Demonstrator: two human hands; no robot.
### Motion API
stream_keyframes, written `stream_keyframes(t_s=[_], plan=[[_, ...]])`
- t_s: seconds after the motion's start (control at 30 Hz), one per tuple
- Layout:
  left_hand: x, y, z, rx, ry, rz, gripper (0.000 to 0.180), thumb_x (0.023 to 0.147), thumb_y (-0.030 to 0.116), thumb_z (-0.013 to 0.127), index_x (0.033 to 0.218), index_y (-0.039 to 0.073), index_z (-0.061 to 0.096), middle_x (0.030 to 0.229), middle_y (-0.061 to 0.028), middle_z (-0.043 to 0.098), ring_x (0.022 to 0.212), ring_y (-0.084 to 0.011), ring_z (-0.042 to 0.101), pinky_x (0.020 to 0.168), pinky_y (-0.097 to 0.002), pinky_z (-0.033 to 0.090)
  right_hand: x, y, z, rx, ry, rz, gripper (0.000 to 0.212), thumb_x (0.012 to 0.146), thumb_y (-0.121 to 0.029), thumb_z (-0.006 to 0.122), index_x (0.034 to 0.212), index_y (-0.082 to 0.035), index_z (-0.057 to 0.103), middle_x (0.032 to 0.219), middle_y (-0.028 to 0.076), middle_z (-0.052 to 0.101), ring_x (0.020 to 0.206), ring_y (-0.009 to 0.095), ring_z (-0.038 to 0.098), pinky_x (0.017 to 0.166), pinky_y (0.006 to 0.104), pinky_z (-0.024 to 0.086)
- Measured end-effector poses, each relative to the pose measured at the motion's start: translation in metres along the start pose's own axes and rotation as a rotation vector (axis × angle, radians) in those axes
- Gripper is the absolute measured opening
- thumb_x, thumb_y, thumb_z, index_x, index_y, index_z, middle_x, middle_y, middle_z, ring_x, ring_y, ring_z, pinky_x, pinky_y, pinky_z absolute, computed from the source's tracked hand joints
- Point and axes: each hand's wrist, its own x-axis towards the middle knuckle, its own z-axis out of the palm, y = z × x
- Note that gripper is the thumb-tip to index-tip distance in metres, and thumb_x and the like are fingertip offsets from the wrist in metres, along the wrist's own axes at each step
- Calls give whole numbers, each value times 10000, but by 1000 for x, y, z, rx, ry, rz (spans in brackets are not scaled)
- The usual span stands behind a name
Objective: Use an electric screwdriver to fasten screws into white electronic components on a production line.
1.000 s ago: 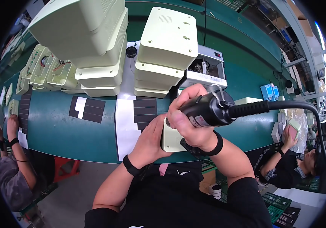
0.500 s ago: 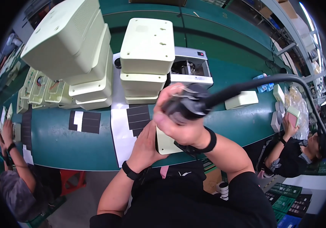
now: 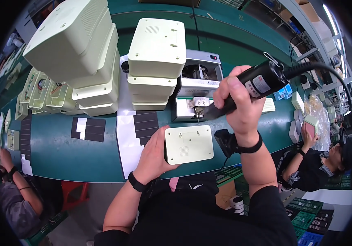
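Cream case: a closed, rounded box (image 3: 189, 144) lying on the green surface (image 3: 81, 164) near its front edge, just ahead of the person's body.
Left hand: partly curled (image 3: 153, 152) around the left end of the case, fingers along that end and thumb at the near edge, steadying it.
Right hand: wrapped firmly (image 3: 241, 98) around a black power driver (image 3: 262, 82) with a cable running off to the right.
Driver tip: angled down and left to the front of a grey machine (image 3: 187, 110), apart from the case; whether they touch cannot be told.
Stage of work: the case looks assembled, and fastening seems partway or about to begin; its 4 corner holes are too small to show whether screws are in. Open shells (image 3: 57, 98) at far left appear to remain unclosed.
Case direction: panel up, 2 keyhole slots toward the far edge, round grille patch toward the near left.
Long axis: left to right, right end slightly farther away.
Beyond: 2 tall stacks of similar cases (image 3: 155, 51).
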Motion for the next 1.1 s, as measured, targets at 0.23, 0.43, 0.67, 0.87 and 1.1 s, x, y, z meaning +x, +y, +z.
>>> stream_keyframes(t_s=[0.23,0.43,0.67,0.87,1.1], plan=[[0,-1,1,-20,-10,-10,1007,602,191,896,1415,10,331,1336,-214,501,1237,-394,520,1029,-434,442,-43,-11,4,154,-127,96,258,902,-156,606,1053,-52,425,691,81,504,531,151,470,521,317,450],[-1,-1,1,-30,3,0,1004,593,179,900,1409,21,335,1326,-212,506,1226,-394,528,1022,-433,446,-55,6,8,146,-164,108,270,897,-136,617,1042,-50,405,698,83,522,541,141,478,532,309,455],[-2,-1,2,-33,9,1,1014,577,169,901,1406,27,334,1313,-210,510,1213,-394,534,1009,-437,452,-66,33,14,44,-182,55,272,876,-56,623,1017,-29,391,706,94,558,562,131,509,559,288,474],[0,0,2,-23,19,11,1025,561,159,911,1413,21,358,1337,-198,503,1210,-401,539,1001,-424,471,-66,35,13,30,-198,25,271,878,-65,623,1024,-29,398,697,92,553,560,132,508,556,287,473],[1,1,3,-20,19,16,995,579,183,898,1391,12,349,1289,-213,519,1202,-393,535,1010,-437,447,-48,2,-2,155,-200,-11,260,903,-134,608,1038,-36,409,681,82,533,554,147,511,547,308,478]])
